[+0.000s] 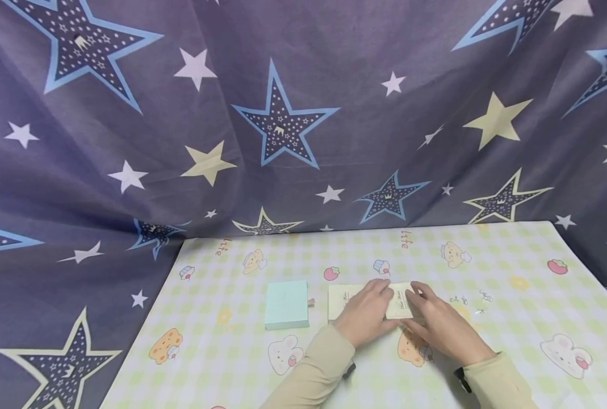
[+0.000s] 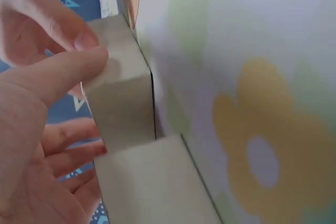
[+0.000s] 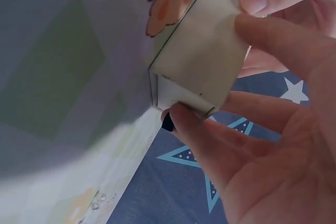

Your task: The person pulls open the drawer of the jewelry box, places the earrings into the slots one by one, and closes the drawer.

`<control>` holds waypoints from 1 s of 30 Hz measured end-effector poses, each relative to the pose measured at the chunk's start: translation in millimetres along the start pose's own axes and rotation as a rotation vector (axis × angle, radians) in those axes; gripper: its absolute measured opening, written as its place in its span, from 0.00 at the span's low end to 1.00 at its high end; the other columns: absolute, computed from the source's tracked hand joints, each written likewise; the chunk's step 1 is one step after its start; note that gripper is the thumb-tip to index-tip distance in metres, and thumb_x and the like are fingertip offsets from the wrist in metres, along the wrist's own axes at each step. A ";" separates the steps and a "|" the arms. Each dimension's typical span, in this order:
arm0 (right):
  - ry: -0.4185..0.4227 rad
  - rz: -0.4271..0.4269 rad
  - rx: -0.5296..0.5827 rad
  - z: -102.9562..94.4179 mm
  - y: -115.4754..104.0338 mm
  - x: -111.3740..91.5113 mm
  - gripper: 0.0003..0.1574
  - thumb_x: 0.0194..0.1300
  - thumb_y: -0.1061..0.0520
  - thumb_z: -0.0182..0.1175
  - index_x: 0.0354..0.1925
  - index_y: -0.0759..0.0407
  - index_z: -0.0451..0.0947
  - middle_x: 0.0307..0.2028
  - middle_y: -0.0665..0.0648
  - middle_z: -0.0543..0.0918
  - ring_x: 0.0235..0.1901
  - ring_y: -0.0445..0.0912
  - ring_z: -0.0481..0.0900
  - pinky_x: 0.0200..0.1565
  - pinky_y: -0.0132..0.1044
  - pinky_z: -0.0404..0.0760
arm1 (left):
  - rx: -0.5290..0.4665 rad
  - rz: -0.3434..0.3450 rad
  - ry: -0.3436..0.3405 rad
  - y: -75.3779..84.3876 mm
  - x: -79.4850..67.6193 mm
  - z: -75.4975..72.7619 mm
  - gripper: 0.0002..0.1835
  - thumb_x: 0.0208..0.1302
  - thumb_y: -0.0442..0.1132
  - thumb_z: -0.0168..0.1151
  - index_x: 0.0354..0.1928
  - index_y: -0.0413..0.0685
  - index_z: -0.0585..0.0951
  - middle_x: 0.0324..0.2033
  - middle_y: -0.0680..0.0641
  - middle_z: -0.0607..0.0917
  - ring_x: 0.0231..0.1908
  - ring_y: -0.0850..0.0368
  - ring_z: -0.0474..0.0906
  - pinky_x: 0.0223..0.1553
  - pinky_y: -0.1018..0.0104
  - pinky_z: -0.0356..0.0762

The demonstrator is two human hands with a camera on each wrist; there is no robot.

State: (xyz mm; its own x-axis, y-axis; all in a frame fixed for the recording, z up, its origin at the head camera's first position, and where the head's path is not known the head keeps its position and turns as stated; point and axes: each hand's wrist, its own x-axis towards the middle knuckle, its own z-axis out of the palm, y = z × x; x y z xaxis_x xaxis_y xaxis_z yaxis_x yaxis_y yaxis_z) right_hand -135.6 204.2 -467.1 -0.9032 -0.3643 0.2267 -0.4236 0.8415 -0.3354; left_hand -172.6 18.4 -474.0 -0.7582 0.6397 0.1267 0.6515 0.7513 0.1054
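Between both hands lies a cream drawer-style box point(image 1: 399, 301) with dark script on its top. My left hand point(image 1: 367, 311) holds it from the left, its thumb point(image 2: 84, 66) against the near side and fingers at the far side. The right hand point(image 1: 441, 324) grips the right end. In the right wrist view, its thumb presses the near side, and a fingertip point(image 3: 184, 113) is at the end face beside a small black tab point(image 3: 167, 121). A second cream box point(image 1: 338, 298) lies just left, partly hidden behind my left hand.
A mint-green box point(image 1: 287, 304) with a brownish ribbon tab point(image 1: 310, 302) stands further left. Several small shiny pieces point(image 1: 482, 296) lie right of my right hand. The table point(image 1: 513, 341) has a checked cartoon cloth, and a star-patterned curtain point(image 1: 303, 193) hangs behind it.
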 end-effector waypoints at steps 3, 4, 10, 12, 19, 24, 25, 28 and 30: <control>-0.007 -0.004 -0.007 -1.1 -1.0 -0.3 0.34 0.60 0.52 0.70 0.57 0.73 0.76 0.60 0.75 0.71 0.49 0.65 0.82 0.47 0.53 0.84 | -0.011 -0.021 -0.030 3.4 0.3 -2.0 0.32 0.65 0.60 0.62 0.62 0.45 0.76 0.68 0.45 0.71 0.70 0.52 0.65 0.69 0.68 0.64; -0.009 -0.003 -0.013 -1.4 -1.3 -0.5 0.34 0.61 0.52 0.69 0.57 0.73 0.76 0.61 0.76 0.71 0.49 0.65 0.82 0.47 0.53 0.84 | -0.016 -0.030 -0.038 4.5 0.1 -2.6 0.32 0.65 0.60 0.62 0.62 0.45 0.75 0.69 0.45 0.71 0.71 0.52 0.64 0.69 0.68 0.65; -0.010 0.002 -0.020 -2.5 -2.3 -3.2 0.33 0.61 0.52 0.69 0.57 0.74 0.76 0.61 0.76 0.71 0.49 0.66 0.81 0.46 0.54 0.84 | -0.004 -0.041 -0.038 9.2 -0.3 -3.2 0.32 0.65 0.59 0.62 0.63 0.45 0.75 0.69 0.45 0.71 0.71 0.53 0.64 0.68 0.68 0.65; -0.010 -0.002 -0.021 -2.2 -2.4 -4.4 0.33 0.61 0.53 0.69 0.57 0.74 0.76 0.61 0.76 0.71 0.49 0.66 0.81 0.46 0.53 0.84 | -0.007 -0.044 -0.036 10.0 -0.6 -3.2 0.32 0.65 0.59 0.62 0.63 0.45 0.75 0.69 0.46 0.71 0.70 0.54 0.64 0.68 0.68 0.64; -0.004 -0.005 -0.026 -1.1 -3.5 -9.5 0.32 0.61 0.53 0.69 0.56 0.73 0.77 0.61 0.76 0.71 0.47 0.63 0.83 0.44 0.51 0.85 | -0.035 -0.056 -0.018 13.1 -3.0 -3.5 0.32 0.62 0.60 0.65 0.60 0.46 0.78 0.67 0.46 0.73 0.69 0.55 0.66 0.67 0.69 0.66; -0.022 0.003 -0.016 -2.7 -7.0 -13.4 0.31 0.62 0.52 0.69 0.56 0.71 0.77 0.61 0.75 0.72 0.44 0.60 0.84 0.43 0.50 0.85 | -0.047 -0.072 -0.005 15.6 -7.4 -3.6 0.32 0.58 0.60 0.68 0.58 0.47 0.80 0.66 0.47 0.75 0.68 0.56 0.69 0.65 0.69 0.69; -0.030 0.004 -0.017 -3.2 -8.0 -13.9 0.31 0.62 0.52 0.69 0.56 0.71 0.77 0.61 0.74 0.72 0.42 0.59 0.85 0.42 0.49 0.85 | -0.056 -0.079 -0.002 16.0 -8.4 -3.4 0.32 0.57 0.60 0.69 0.57 0.47 0.81 0.65 0.48 0.76 0.67 0.56 0.69 0.64 0.69 0.70; -0.050 0.007 -0.017 -4.6 -10.7 -15.4 0.31 0.61 0.52 0.69 0.56 0.70 0.78 0.60 0.74 0.73 0.36 0.55 0.86 0.39 0.46 0.86 | -0.078 -0.092 0.008 17.2 -11.5 -3.7 0.31 0.55 0.59 0.71 0.55 0.47 0.82 0.64 0.48 0.77 0.66 0.56 0.70 0.64 0.69 0.71; -0.058 0.007 -0.017 -5.3 -12.3 -16.4 0.30 0.61 0.51 0.69 0.56 0.69 0.78 0.60 0.74 0.72 0.32 0.50 0.85 0.36 0.42 0.85 | -0.083 -0.088 0.020 17.6 -13.4 -4.3 0.31 0.55 0.60 0.71 0.54 0.47 0.82 0.63 0.47 0.78 0.65 0.56 0.71 0.63 0.68 0.72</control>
State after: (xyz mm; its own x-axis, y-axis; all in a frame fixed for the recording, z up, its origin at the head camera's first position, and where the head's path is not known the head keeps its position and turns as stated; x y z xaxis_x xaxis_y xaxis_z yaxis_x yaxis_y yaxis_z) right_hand -115.2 201.9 -461.9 -0.9089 -0.3805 0.1708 -0.4164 0.8505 -0.3213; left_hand -150.8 22.3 -469.5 -0.8126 0.5675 0.1323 0.5827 0.7882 0.1982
